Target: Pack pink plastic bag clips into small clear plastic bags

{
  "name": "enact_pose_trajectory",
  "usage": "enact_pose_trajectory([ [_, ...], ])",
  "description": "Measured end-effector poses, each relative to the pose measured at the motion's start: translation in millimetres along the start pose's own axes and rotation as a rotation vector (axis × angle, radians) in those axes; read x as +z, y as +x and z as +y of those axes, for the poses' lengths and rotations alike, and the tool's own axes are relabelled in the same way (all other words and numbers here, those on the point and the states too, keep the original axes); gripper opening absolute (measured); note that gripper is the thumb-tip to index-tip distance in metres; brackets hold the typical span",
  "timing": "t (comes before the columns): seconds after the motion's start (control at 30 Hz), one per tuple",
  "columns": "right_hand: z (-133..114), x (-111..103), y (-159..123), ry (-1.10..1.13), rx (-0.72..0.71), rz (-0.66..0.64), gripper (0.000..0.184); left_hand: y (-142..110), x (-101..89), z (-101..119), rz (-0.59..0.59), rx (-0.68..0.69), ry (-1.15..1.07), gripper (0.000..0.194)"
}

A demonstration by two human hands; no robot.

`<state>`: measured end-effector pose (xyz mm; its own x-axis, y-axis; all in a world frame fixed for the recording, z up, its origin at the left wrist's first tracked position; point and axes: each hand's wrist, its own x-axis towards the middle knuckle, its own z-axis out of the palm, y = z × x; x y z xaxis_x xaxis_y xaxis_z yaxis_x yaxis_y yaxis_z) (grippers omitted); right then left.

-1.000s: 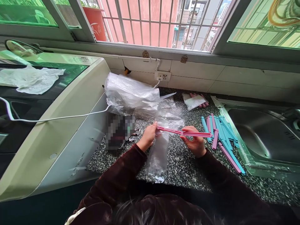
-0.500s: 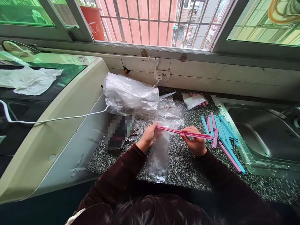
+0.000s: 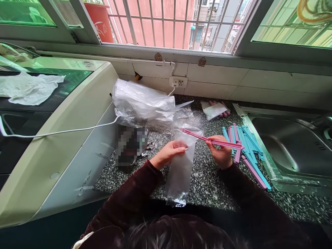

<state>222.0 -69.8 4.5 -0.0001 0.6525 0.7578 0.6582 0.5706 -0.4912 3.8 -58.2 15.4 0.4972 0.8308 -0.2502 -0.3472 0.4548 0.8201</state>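
Observation:
My left hand (image 3: pixel 169 153) pinches a clear plastic bag (image 3: pixel 180 178) between thumb and fingers; the bag's long body hangs toward the counter's front edge. My right hand (image 3: pixel 222 155) grips a long, thin pink bag clip (image 3: pixel 195 134) near its right part. The clip slants across, its far left end above the bag's upper part and apart from my left hand. Just right of my right hand lies a pile of blue bag clips (image 3: pixel 249 143) and several pink bag clips (image 3: pixel 252 172) on the counter.
A large heap of clear plastic sheeting (image 3: pixel 144 100) lies at the back of the speckled counter (image 3: pixel 207 193). A small packet (image 3: pixel 214 110) with pink pieces is near the wall. A steel sink (image 3: pixel 282 138) stands right, a pale appliance (image 3: pixel 85 114) left, with a white cable (image 3: pixel 64 132) across it.
My right hand has moved the pink clip slightly right, away from my left hand, which no longer touches its left end. My left hand has shifted right and down with the bag.

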Motion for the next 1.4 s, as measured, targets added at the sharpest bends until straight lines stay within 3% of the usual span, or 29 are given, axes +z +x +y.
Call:
enact_pose_trajectory([
  [0.23, -9, 7, -6, 0.059, -0.029, -0.139, 0.005, 0, 0.8, -5, -0.064, -0.046, 0.046, 0.031],
  [0.63, -18, 5, -5, 0.126, -0.032, -0.18, 0.005, 2, 2.5, -6, -0.115, -0.033, 0.094, 0.034],
  [0.8, -19, 5, -5, 0.137, -0.056, -0.186, 0.005, 5, 1.0, -7, -0.083, 0.001, 0.078, 0.041],
  [1.17, -15, 9, -12, 0.17, 0.041, -0.22, 0.005, 7, -0.6, -10, -0.029, -0.038, -0.044, 0.039],
  [1.4, -12, 11, -14, 0.102, 0.167, -0.119, 0.008, 6, 0.9, -10, -0.075, -0.049, -0.058, 0.045],
])
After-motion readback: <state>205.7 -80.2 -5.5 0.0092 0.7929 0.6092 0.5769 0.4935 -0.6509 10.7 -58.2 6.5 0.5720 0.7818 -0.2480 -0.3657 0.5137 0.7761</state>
